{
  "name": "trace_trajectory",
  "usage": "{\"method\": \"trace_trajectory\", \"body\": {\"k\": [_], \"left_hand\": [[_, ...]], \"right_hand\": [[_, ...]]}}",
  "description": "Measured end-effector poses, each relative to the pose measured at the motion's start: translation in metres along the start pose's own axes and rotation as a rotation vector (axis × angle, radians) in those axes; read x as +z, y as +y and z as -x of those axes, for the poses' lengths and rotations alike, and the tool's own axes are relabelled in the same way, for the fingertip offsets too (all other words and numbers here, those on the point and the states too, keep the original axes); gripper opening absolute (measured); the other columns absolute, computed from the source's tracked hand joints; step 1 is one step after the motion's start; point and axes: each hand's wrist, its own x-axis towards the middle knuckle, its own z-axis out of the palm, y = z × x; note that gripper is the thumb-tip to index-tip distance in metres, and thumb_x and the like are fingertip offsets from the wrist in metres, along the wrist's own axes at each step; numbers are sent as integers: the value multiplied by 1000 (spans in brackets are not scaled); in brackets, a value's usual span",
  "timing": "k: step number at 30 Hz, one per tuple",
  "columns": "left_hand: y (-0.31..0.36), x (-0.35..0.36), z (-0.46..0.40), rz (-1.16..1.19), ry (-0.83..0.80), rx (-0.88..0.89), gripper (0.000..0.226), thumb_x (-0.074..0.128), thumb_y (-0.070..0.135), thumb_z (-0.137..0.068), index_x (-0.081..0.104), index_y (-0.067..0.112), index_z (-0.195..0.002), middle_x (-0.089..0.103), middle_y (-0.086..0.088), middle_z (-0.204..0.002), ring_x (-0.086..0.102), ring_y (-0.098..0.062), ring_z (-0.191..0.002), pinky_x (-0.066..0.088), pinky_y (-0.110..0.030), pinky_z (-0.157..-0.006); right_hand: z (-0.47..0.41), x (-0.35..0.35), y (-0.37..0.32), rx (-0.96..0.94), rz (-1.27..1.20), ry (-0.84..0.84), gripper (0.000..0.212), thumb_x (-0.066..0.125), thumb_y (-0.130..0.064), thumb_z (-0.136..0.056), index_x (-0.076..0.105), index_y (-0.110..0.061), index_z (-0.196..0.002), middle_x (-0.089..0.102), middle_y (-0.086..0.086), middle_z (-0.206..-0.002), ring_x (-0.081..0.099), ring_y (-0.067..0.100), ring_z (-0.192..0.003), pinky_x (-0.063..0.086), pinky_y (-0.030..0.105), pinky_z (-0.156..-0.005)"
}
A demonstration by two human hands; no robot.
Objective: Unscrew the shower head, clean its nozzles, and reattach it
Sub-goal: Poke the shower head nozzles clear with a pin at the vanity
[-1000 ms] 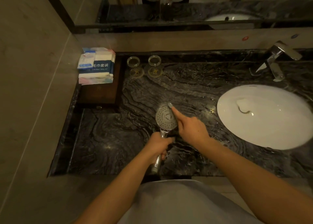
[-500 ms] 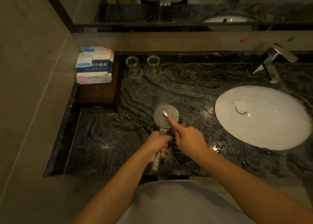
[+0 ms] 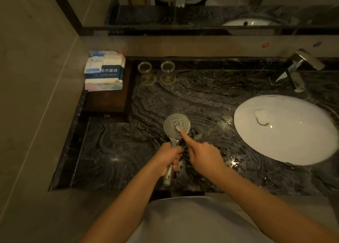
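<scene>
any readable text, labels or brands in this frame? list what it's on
"毛巾套装": white characters on the dark blue band of the towel pack at the counter's back left.
Small line under those characters: too small to read.
Blue-and-white sachet on top of that pack: print blurred, unreadable.
Gold marks on the two coasters: logo-like, not legible.
Shower head, faucet, basin: no legible text.

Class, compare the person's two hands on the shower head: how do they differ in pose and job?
The left hand is a closed fist around the handle of the shower head; the right hand grips nothing. The left hand sits low on the handle; the right hand reaches up with its index finger stretched out, tip on the nozzle face. Both are bare and touch the shower head above the counter.
</scene>
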Motion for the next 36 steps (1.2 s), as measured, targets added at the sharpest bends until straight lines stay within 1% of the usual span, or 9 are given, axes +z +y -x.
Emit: {"method": "trace_trajectory", "body": {"k": [6, 9, 12, 14, 20, 24, 28, 33, 36], "left_hand": [[-2, 8, 4, -94, 36, 74, 14, 50, 5, -96, 51, 16, -87, 40, 3, -53, 34, -9, -39, 30, -22, -38], [2, 7, 4, -49, 20, 70, 15, 52, 5, -96, 51, 15, -86, 39, 4, -50, 32, -9, -38, 30, -21, -36], [2, 2, 3, -29, 7, 44, 9, 52, 6, -98, 52, 13, -92, 40, 3, -52, 33, -8, -39, 31, -22, -35], [-1, 1, 2, -27, 11, 27, 7, 52, 7, -99, 52, 13, -94, 42, 3, -51, 35, -8, -39, 32, -22, -35], [-2, 7, 2, -129, 56, 105, 15, 47, 3, -95, 47, 15, -86, 40, 0, -55, 34, -9, -38, 31, -21, -37], [-1, 4, -1, -70, 75, 103, 19, 48, 2, -95, 47, 15, -81, 39, 1, -52, 34, -10, -37, 32, -21, -35], [-7, 5, -4, -113, 107, 111, 16, 49, 3, -95, 51, 14, -83, 42, 1, -51, 37, -11, -38, 33, -23, -37], [-7, 18, -2, -161, 89, 117, 16, 46, 4, -95, 49, 15, -85, 43, -1, -56, 38, -9, -36, 32, -22, -38], [-2, 15, -4, -144, 83, 118, 17, 47, 4, -97, 51, 15, -84, 43, 1, -54, 37, -9, -36, 32, -23, -38]], "right_hand": [[-43, -20, 2, 86, 4, 62, 60, 37, -28, -103, 11, -46, -154, 67, 10, -81, 64, 31, -71, 51, 39, -63], [-45, -22, 3, 99, 0, 52, 61, 37, -28, -103, 9, -45, -154, 66, 10, -80, 64, 31, -71, 50, 39, -63], [-23, -15, 4, 100, 1, 25, 64, 38, -25, -102, 7, -46, -154, 66, 8, -79, 62, 30, -69, 46, 37, -59], [-14, -10, 6, 109, -1, 10, 65, 38, -25, -102, 6, -47, -154, 66, 9, -78, 61, 28, -66, 49, 38, -58], [-46, -19, 7, 142, -44, 49, 59, 36, -27, -103, 13, -43, -154, 67, 10, -83, 64, 32, -73, 51, 40, -64], [-34, -12, 9, 143, -44, 31, 64, 38, -25, -102, 6, -45, -154, 66, 10, -78, 62, 29, -65, 54, 42, -62], [-10, 4, 9, 123, -56, 19, 69, 41, -22, -102, 0, -45, -153, 65, 8, -72, 58, 26, -59, 47, 36, -55], [-43, -12, 6, 129, -32, 57, 64, 37, -25, -103, 4, -44, -155, 67, 14, -83, 63, 34, -72, 41, 37, -59], [-37, -14, 5, 125, -26, 44, 67, 38, -24, -103, 2, -45, -155, 67, 12, -83, 63, 34, -72, 44, 37, -60]]}}
